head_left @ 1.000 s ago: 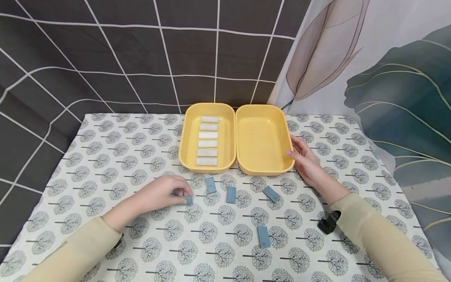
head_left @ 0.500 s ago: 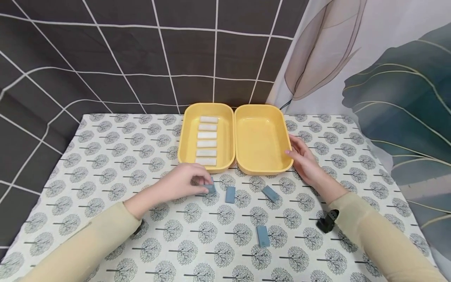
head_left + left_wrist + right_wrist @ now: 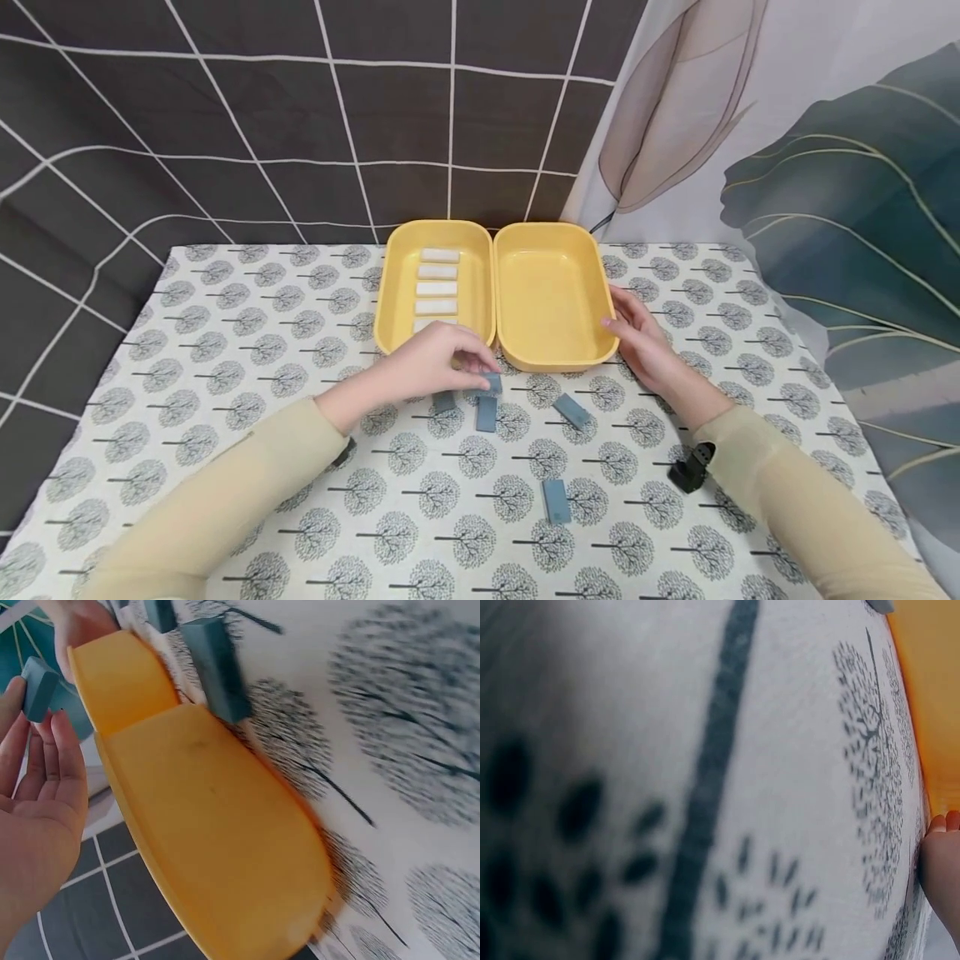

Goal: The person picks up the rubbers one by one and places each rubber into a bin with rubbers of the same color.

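Left hand: pinches a blue rectangular block near an open, rounded yellow plastic box
Right hand: clamped on the box's right rim

Our left arm slants in from the lower left, and our left hand pinches between thumb and fingertips, its back turned up. Our right arm slants in from the lower right, our right hand gripping with thumb parted from curved fingers.
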Tool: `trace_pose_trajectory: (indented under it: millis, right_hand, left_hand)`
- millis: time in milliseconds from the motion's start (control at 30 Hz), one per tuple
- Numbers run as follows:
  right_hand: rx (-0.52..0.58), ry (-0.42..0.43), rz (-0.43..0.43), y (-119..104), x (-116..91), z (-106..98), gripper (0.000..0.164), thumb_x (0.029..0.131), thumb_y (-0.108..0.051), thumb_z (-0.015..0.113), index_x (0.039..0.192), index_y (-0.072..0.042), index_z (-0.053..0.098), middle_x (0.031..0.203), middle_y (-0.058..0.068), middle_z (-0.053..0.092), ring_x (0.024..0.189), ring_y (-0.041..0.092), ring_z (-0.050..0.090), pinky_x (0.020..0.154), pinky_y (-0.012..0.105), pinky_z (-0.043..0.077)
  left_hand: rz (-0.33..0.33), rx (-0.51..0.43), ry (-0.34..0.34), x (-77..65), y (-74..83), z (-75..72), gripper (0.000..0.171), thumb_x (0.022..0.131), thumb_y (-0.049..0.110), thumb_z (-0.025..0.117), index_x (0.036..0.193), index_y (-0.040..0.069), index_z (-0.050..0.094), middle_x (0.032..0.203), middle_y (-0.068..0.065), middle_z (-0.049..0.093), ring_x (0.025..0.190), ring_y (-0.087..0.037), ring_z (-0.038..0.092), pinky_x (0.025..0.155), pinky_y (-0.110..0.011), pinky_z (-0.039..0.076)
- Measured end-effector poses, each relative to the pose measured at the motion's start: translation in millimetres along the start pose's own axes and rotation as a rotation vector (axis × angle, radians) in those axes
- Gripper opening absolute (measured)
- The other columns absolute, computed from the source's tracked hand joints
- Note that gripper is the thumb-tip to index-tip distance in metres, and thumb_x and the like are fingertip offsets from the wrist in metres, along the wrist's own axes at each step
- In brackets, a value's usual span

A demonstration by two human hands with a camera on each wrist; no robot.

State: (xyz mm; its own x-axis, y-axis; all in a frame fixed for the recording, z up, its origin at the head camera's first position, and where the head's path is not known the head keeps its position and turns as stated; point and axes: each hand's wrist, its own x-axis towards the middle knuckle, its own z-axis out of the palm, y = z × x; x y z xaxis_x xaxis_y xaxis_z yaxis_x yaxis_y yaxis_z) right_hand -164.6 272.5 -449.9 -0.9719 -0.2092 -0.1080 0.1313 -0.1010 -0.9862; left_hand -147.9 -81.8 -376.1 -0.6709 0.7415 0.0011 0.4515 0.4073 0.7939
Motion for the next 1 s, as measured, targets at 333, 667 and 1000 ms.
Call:
trace_pose_trajectory:
  millis: [333,667,1000]
  right_hand:
    - [0.001,-0.008,-0.017,0.9,1.9,1.4,0.066,0.102,0.003,0.050,0.164,-0.003,0.028,0.146,-0.012,0.050,0.132,0.005,0.052,0.110,0.012,0.050]
    - [0.000,0.001,-0.004,-0.1,0.5,0.7,0.066,0.102,0.003,0.049,0.164,-0.001,0.025,0.146,-0.010,0.050,0.132,0.006,0.052,0.110,0.013,0.050]
    - [-0.005,0.004,0.002,0.2,0.5,1.3,0.065,0.103,0.003,0.048,0.165,-0.005,0.027,0.146,-0.013,0.049,0.133,0.005,0.051,0.110,0.013,0.050]
  left_hand:
    - [0.014,0.004,0.045,35.3,7.5,-1.1,0.017,0.090,0.011,0.084,0.107,0.006,0.083,0.102,-0.005,0.082,0.086,-0.010,0.069,0.084,-0.018,0.062]
    - [-0.029,-0.106,0.091,69.0,15.8,-2.7,0.017,0.091,0.010,0.084,0.108,0.006,0.083,0.104,-0.007,0.082,0.088,-0.013,0.071,0.084,-0.020,0.061]
    - [-0.015,-0.080,0.036,104.6,16.6,6.0,0.020,0.090,0.007,0.085,0.109,0.003,0.083,0.107,-0.010,0.083,0.093,-0.016,0.076,0.086,-0.015,0.062]
